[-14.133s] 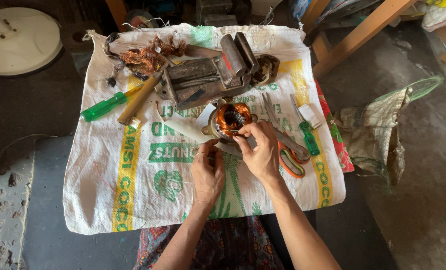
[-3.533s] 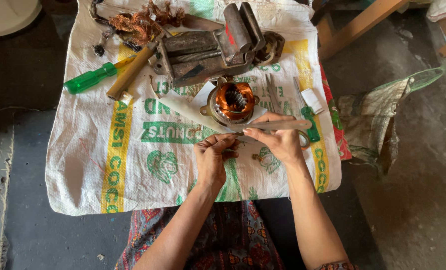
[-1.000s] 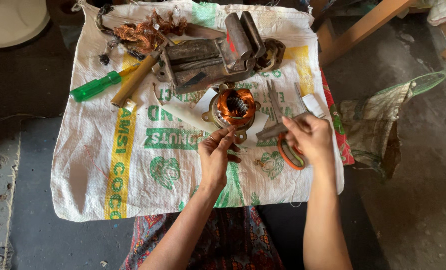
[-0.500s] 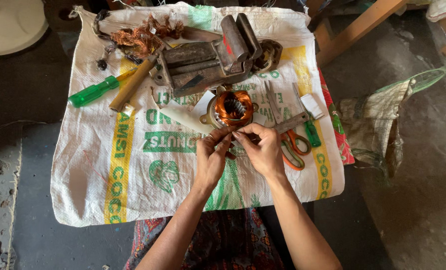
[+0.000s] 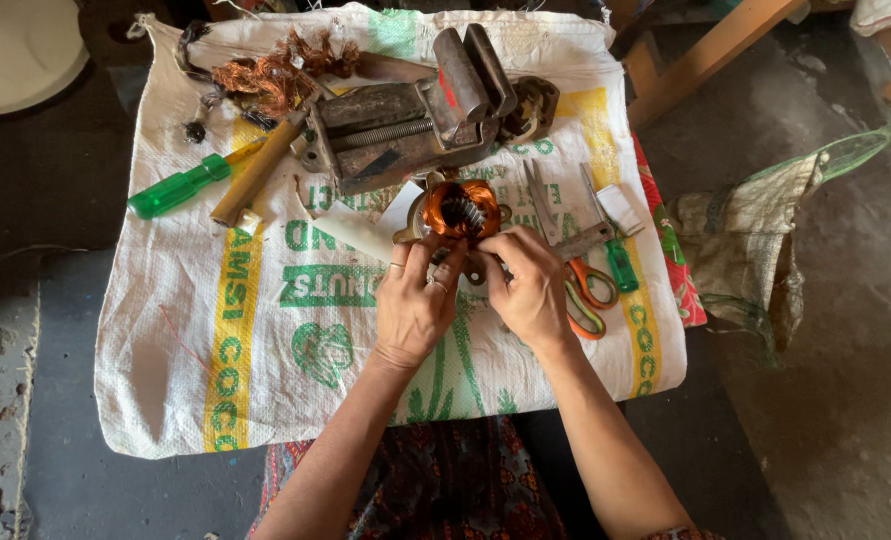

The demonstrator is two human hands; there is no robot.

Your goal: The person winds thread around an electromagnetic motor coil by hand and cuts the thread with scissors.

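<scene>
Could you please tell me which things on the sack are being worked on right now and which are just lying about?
In hand: copper coil, touched by left hand and right hand.
Lying about: vise, green screwdriver, scissors, wire scrap, sack.

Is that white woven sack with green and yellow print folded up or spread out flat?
Spread out flat: the white woven sack lies open under the grey metal vise, the copper-wound coil and both hands.
</scene>
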